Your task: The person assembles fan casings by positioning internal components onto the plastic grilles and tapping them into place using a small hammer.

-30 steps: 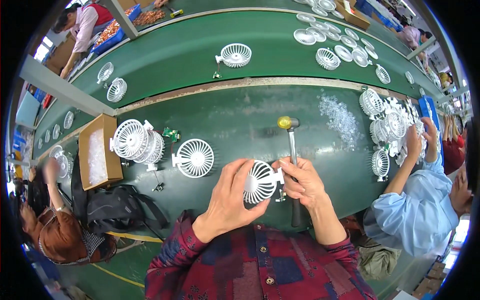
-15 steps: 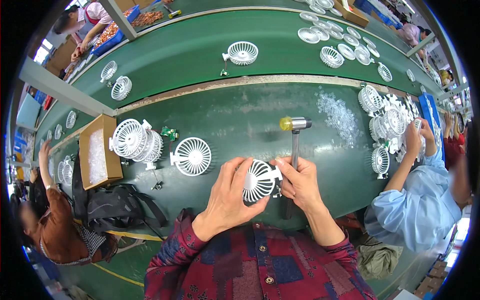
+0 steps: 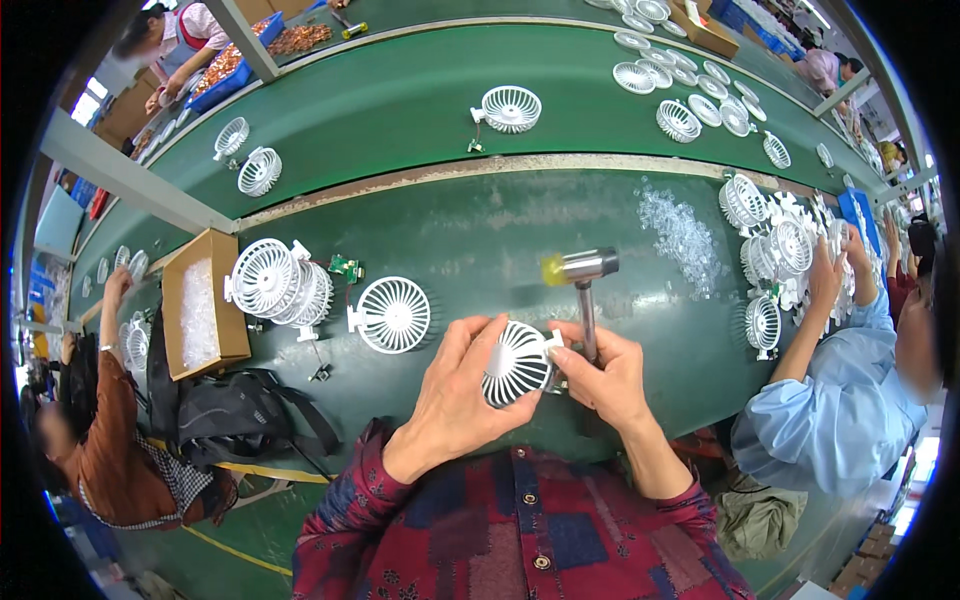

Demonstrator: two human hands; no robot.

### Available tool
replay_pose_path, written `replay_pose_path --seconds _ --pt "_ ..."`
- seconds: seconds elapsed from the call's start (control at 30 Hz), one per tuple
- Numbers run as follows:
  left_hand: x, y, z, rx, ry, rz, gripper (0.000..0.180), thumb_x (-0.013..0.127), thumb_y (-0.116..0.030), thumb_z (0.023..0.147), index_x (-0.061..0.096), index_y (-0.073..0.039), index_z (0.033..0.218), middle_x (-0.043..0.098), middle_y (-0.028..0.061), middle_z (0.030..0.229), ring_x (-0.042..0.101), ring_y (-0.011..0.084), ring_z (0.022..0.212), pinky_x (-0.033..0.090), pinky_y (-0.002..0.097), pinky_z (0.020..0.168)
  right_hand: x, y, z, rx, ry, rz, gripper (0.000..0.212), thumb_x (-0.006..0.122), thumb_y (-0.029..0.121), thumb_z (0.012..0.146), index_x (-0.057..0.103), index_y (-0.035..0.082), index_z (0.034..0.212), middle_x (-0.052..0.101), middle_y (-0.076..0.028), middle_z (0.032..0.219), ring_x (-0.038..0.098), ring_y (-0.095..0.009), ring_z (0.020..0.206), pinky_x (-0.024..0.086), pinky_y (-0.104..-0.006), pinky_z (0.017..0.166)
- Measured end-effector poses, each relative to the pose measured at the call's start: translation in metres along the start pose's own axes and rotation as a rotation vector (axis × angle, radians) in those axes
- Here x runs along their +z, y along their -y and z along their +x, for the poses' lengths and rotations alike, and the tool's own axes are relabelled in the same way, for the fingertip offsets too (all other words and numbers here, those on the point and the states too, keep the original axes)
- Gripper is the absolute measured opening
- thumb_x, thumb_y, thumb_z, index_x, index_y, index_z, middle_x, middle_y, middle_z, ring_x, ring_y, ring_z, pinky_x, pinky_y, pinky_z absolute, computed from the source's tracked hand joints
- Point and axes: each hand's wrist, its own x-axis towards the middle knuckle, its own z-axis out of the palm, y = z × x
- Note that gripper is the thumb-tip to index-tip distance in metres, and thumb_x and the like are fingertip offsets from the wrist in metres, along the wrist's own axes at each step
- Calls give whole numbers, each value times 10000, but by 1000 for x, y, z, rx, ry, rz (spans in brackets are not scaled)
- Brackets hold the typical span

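Note:
My left hand is wrapped round the side of a white slatted fan housing, held above the bench near my chest. My right hand grips a hammer with a metal head and a yellow face, its handle running down through the fingers. The thumb and fingers of that same hand also press on the tab at the housing's right edge. A small dark part shows below the tab, mostly hidden. On the bench left of my hands lies another fan housing.
Stacked fan housings and a green circuit board lie left, beside a cardboard box and black bag. Small clear pieces lie right, near more housings and a co-worker in blue. Behind runs a green conveyor belt.
The hammer head has tipped and dropped slightly to the left. Parts on the belt have shifted right. The left co-worker's hand has moved toward housings on the belt.

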Motion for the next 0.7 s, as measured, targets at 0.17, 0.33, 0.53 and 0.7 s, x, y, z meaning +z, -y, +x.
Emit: replay_pose_path --seconds 0.17,0.33,0.53,0.7 --pt "0 -9 -1 70 -67 153 796 823 -161 629 477 42 1317 495 221 1203 553 370 1069 494 416 882 12 1 -7 -571 -132 -705 259 709 32 833 666 -46 1076 550 -66 752 486 -99 614 395 -261 530" --pt "1 -7 -8 71 -105 170 803 822 -159 627 471 42 1321 500 217 1189 564 366 1042 506 411 851 -2 21 -6 130 55 -16 215 734 91 860 693 -29 1033 602 23 798 489 -43 589 396 -233 527" --pt "4 -6 -4 30 -159 197 794 821 -172 633 474 30 1318 506 207 1175 571 353 1022 507 405 833 0 4 -8 -119 -101 -485 167 741 109 850 681 -37 907 550 46 660 463 -29 616 372 -237 517" --pt "3 -2 -2 -7 -151 186 793 826 -183 633 474 30 1311 511 207 1163 569 353 1025 503 406 840 -1 3 -10 -249 -102 -655 143 736 122 854 699 -16 863 559 59 632 462 -19 587 359 -217 510"
